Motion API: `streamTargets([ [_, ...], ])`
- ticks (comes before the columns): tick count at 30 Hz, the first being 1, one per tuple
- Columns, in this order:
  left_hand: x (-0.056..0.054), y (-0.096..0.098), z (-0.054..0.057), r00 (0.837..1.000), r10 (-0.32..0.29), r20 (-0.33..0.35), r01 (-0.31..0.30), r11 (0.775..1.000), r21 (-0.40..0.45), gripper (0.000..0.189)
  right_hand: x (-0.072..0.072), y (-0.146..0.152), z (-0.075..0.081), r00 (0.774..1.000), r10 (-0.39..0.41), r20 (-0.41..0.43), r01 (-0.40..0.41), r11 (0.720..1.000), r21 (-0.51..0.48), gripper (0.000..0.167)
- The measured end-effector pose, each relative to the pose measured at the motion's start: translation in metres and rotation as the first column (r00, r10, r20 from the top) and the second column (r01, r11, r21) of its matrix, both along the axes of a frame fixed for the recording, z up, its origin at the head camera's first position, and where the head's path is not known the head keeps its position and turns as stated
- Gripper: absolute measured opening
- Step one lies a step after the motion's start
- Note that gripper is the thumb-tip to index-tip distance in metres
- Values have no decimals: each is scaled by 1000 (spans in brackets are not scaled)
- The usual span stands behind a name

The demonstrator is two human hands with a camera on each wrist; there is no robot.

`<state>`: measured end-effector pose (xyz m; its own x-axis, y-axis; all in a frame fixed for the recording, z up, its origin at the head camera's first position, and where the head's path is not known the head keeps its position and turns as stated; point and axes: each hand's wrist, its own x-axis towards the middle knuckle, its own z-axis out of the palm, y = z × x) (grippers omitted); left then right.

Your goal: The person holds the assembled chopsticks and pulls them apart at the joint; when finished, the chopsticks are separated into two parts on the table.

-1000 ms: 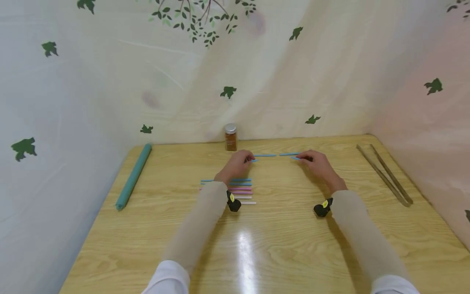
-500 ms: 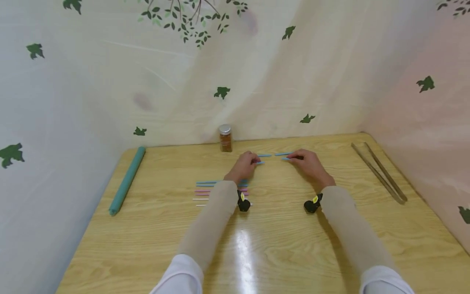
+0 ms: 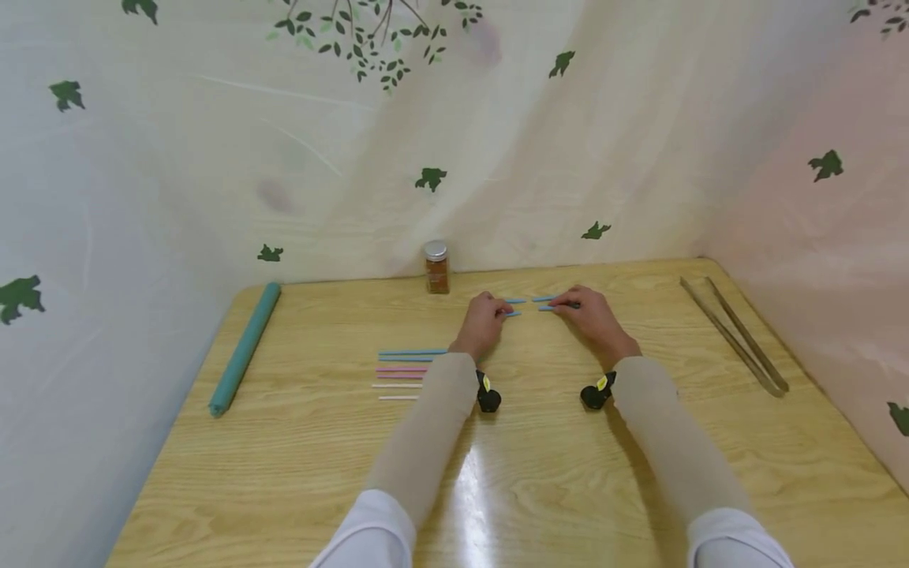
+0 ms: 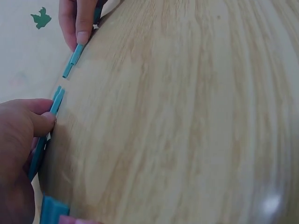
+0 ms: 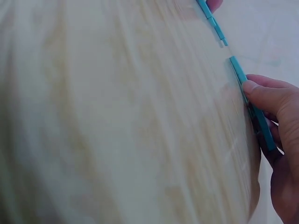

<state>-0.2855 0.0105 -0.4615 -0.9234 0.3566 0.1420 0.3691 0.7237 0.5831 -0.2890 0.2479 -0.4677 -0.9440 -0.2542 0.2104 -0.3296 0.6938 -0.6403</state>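
Only a narrow gap was left between the facing blue sticks [image 5: 238, 69]; wider room was offered between the sleeves [image 3: 429, 434], and the way beyond the left hand [image 3: 483, 325] was partly obstructed by the jar [image 3: 437, 274].

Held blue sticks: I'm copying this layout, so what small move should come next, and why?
Probably settle the left front stick and right front stick in place and release. The left hand and right hand pinch them close in front of the left rear stick and right rear stick, roughly parallel. Whether they touch the table is hard to tell.
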Motion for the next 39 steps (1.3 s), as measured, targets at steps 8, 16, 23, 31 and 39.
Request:
streamTargets([
  [8, 2, 8, 2, 999, 30, 15, -29, 998, -48, 21, 3, -1, -1, 1000, 2, -1, -2, 1000, 10, 17],
  [16, 2, 9, -2, 999, 34, -11, -35, 998, -50, 24, 3, -2, -3, 1000, 5, -26, -3, 998, 59, 18],
  [23, 1, 11, 0, 997, 25, -72, -30, 997, -72, 24, 1, -4, -1, 999, 9, -37, -8, 999, 50, 17],
  [31, 1, 11, 3, 998, 38, -57, -43, 994, -97, 26, -3, -5, -2, 999, -1, -43, 2, 999, 37, 16],
  [39, -1, 14, 2, 999, 35, -38, -40, 991, -127, 27, -3, -4, -2, 999, -2, -43, 3, 999, 34, 16],
])
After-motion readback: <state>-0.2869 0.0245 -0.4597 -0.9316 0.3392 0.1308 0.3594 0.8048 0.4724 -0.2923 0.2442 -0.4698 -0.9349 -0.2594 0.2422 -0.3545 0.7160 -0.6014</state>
